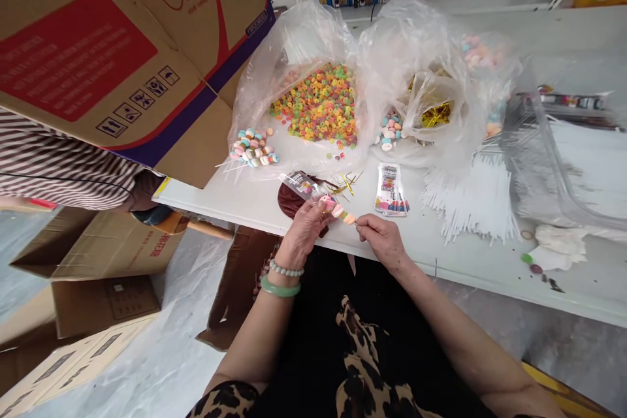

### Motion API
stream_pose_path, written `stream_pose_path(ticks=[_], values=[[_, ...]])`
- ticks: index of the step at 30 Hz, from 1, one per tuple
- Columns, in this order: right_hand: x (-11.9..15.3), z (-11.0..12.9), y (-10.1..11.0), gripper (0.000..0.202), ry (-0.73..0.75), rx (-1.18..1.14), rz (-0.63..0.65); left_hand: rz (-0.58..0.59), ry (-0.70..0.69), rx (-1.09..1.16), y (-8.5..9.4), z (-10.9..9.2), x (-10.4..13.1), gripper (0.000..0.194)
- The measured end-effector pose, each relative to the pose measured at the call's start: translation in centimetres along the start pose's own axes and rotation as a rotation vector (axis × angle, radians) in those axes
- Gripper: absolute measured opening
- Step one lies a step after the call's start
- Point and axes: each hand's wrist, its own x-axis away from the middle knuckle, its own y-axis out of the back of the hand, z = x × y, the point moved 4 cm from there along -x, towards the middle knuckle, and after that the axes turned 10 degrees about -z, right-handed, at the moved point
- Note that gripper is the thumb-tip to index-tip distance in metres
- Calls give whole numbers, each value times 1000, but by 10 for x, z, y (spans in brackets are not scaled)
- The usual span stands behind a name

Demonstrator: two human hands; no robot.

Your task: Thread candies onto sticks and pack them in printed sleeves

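My left hand (306, 227) is closed around a candy skewer (337, 210), a short row of pink, white and orange candies that points right. A printed clear wrapper (300, 184) reaches from the same hand toward the upper left. At the skewer's right end, my right hand (382, 240) pinches its tip; the fingers hide exactly what they grip. Behind the hands lie loose gold twist ties (349, 184) and a dark brown cloth-like item (289, 201). A stack of printed wrappers (390, 191) lies beyond my right hand.
A plastic bag (313, 150) holds colourful ring candies (323, 104). Threaded candies (253, 148) lie at its left. Another bag (406, 32) contains gold ties (435, 115). White sticks (473, 199) spread at right beside a clear bin (553, 163). A large carton (147, 46) stands left.
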Motion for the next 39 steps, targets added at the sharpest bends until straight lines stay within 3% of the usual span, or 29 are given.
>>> stream_pose_path(ticks=[5,10,13,17,22,25,27,31,34,37,39], values=[[-1,0,-3,11,-190,-99,60,10,21,108,3,-4,-5,34],[2,-5,-12,16,-724,-646,316,64,-29,144,-1,2,-8,35],[6,-7,-17,22,-927,-905,488,25,4,186,1,6,-11,32],[7,-11,-18,22,-977,-1002,506,-37,-2,193,6,7,-13,26],[6,-10,-18,23,-960,-978,471,9,-67,157,4,7,-10,31],[6,-9,-18,23,-893,-837,415,57,-93,111,1,8,-8,29],[5,-9,-13,17,-735,-630,277,71,-100,80,1,7,-7,30],[4,5,4,14,-139,29,-20,12,-92,2,7,4,-8,32],[10,15,5,21,220,401,-111,4,-87,-30,9,5,-7,26],[16,20,-1,24,358,509,-138,25,-71,15,3,9,-3,26],[16,21,-4,23,315,450,-142,29,-58,47,-2,11,-1,32]])
